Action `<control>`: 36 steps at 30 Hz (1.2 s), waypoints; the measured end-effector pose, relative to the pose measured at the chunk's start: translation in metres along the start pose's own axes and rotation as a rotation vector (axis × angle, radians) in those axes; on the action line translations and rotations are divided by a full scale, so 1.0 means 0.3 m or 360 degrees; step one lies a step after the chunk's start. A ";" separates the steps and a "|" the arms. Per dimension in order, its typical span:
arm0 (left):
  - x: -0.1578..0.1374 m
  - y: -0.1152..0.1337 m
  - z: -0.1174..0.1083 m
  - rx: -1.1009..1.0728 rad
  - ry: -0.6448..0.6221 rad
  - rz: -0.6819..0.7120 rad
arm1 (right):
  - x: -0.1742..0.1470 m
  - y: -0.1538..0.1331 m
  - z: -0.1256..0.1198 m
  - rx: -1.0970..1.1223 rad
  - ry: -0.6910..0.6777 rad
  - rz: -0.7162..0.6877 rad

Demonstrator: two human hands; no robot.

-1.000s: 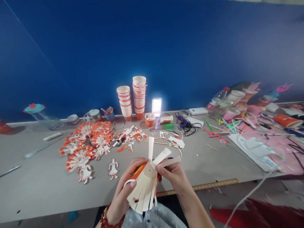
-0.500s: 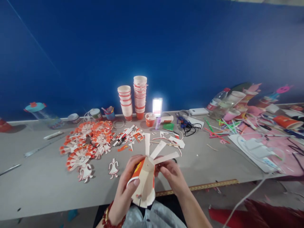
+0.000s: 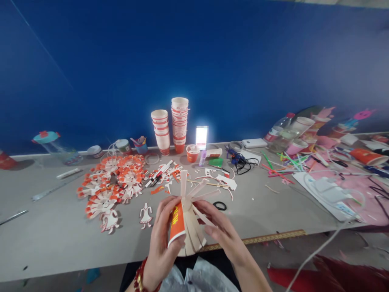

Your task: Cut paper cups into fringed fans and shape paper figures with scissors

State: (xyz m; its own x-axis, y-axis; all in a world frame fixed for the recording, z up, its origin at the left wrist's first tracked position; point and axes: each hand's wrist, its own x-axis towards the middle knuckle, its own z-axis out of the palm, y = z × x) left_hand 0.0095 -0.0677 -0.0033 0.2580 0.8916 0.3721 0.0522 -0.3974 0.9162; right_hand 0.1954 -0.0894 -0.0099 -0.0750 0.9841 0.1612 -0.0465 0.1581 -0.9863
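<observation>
A paper cup, orange outside and cream inside, is cut into strips that fan out from its base. My left hand wraps round its orange printed side, thumb near the white rim. On the other side my right hand grips one of the strips between thumb and fingers. Several strips stick up and away from me above the hands. On the table to the left lies a white paper doll cutout, and beyond it a pile of fanned orange-and-white cup pieces.
Two tall stacks of paper cups stand against the blue wall. Paper scraps and a black ring lie past my hands. A glue gun with a dark cord sits at the back. To the right is a white power strip.
The cup has turned in my hands, showing more of its orange printed side. Another strip now bends outward at my right hand. The black ring has come into fuller view.
</observation>
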 end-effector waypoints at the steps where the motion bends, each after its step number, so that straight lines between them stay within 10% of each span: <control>1: -0.003 -0.002 -0.003 -0.0039 0.0009 -0.0024 | 0.001 0.005 0.001 0.0027 0.0055 -0.0012; 11: -0.029 -0.012 0.014 -0.0405 0.0006 -0.0179 | 0.053 -0.008 0.042 -0.0293 0.0391 -0.0175; 25: -0.020 0.006 0.005 -0.0971 -0.0052 -0.0515 | 0.056 0.065 0.030 0.0506 0.0371 0.0205; 36: -0.029 0.001 0.031 -0.0524 0.0158 -0.0331 | 0.032 0.062 0.035 0.0473 0.0132 -0.0073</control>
State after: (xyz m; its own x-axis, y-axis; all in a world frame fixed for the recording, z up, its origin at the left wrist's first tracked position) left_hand 0.0161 -0.0775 -0.0077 0.1793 0.9688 0.1713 -0.2228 -0.1296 0.9662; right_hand 0.1832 -0.0779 -0.0262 0.0148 0.9817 0.1898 -0.3381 0.1836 -0.9230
